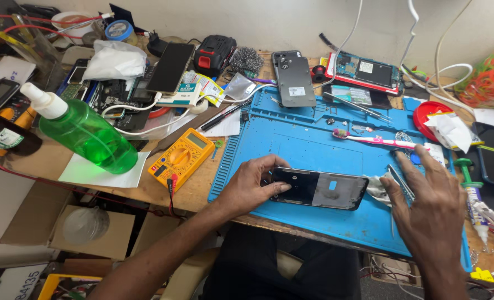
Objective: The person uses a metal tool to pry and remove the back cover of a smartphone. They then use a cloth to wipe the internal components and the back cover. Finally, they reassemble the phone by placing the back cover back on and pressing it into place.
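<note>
A dark phone frame (325,190) lies flat on the blue work mat (291,144). My left hand (251,186) rests on its left end, fingers pressing it down. My right hand (430,203) hovers over the mat's right side with fingers spread, beside metal tweezers (400,179) and a crumpled white cloth (377,189). It holds nothing that I can see. A pink toothbrush (377,140) lies on the mat above the frame.
A yellow multimeter (181,157) and a green spray bottle (83,133) sit left of the mat. A grey phone back cover (294,78), an opened phone with a red rim (363,72), a red lid (427,114), cables and clutter crowd the back. The table edge is near me.
</note>
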